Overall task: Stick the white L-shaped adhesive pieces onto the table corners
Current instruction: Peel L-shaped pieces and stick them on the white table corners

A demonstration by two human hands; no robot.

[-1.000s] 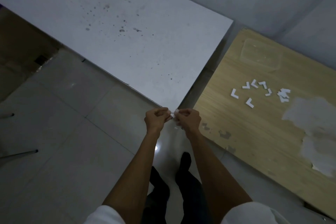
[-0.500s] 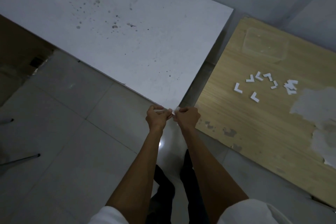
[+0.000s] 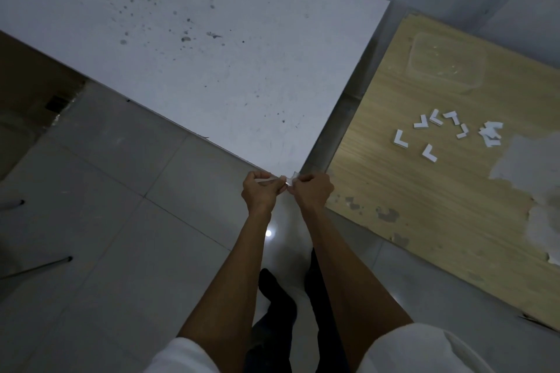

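Your left hand (image 3: 262, 194) and right hand (image 3: 313, 192) are both curling, fingertips pinching one white L-piece (image 3: 291, 181) between them. It is sitting at the white table's (image 3: 212, 70) near corner, contact unclear. Spare pieces (image 3: 430, 136) are lying on the wooden table (image 3: 424, 206).

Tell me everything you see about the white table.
The white table has a flat, matte top with dark specks on its far part. A narrow gap separates it from the wooden table at right. At its near corner, the left hand and right hand pinch a small white piece.
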